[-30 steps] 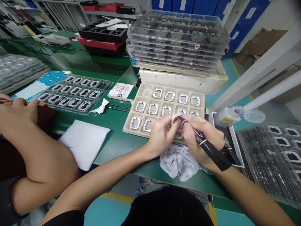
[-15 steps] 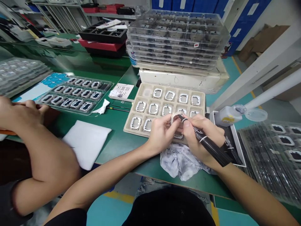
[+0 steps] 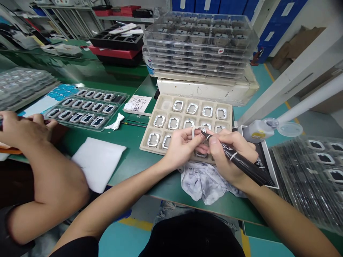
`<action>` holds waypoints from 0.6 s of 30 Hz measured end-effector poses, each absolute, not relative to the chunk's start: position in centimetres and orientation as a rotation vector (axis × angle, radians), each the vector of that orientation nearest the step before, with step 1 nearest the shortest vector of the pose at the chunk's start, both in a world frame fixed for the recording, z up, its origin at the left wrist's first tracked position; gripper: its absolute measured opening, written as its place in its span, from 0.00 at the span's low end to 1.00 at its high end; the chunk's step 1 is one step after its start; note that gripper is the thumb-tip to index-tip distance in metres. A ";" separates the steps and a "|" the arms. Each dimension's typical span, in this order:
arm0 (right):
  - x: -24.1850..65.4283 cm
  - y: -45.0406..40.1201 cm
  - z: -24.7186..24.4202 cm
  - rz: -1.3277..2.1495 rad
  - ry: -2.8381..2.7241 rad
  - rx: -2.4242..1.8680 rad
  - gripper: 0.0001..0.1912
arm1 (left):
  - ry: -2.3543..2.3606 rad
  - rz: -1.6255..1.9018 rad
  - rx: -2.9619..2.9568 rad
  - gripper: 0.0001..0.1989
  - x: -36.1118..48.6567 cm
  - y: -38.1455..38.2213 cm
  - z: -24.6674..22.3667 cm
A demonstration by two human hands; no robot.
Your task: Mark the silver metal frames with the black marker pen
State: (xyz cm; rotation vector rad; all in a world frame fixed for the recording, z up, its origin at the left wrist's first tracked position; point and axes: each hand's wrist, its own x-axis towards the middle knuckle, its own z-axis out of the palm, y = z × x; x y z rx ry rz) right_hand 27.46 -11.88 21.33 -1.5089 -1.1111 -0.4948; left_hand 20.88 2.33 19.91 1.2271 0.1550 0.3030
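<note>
Pinched in the fingers of my left hand [image 3: 180, 148] is a small silver metal frame [image 3: 196, 131], squarish with rounded corners. My right hand [image 3: 232, 151] grips a black marker pen [image 3: 243, 166], its tip at the frame's edge; whether they touch I cannot tell. Beneath both hands lies a beige compartment tray [image 3: 144, 141] with similar frames in its pockets. The pocket at its back left holds no frame. My hands and the pen cover part of the front rows. A crumpled, stained white cloth [image 3: 205, 184] rests at the tray's front edge.
Stacked clear trays [image 3: 200, 46] stand on a white box [image 3: 203, 89] behind. To the right are a plastic bottle [image 3: 258, 130] and more stacked trays [image 3: 308, 182]. Leftward, a co-worker's arm [image 3: 53, 171] reaches over the bench near a frame-filled clear tray [image 3: 88, 107] and white pad [image 3: 99, 162].
The metal frame has turned slightly in my left fingers, and my left hand has shifted a little leftward. The pen stays at the frame, its barrel lying slightly flatter.
</note>
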 end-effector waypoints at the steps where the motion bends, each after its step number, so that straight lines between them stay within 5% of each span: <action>1: 27.4 -11.9 21.4 -0.496 -1.105 -1.530 0.06 | 0.166 0.305 1.240 0.20 20.8 2.3 19.9; 18: 27.1 -12.2 21.9 -0.557 -1.109 -1.661 0.05 | 0.118 0.532 1.405 0.14 20.8 1.8 19.6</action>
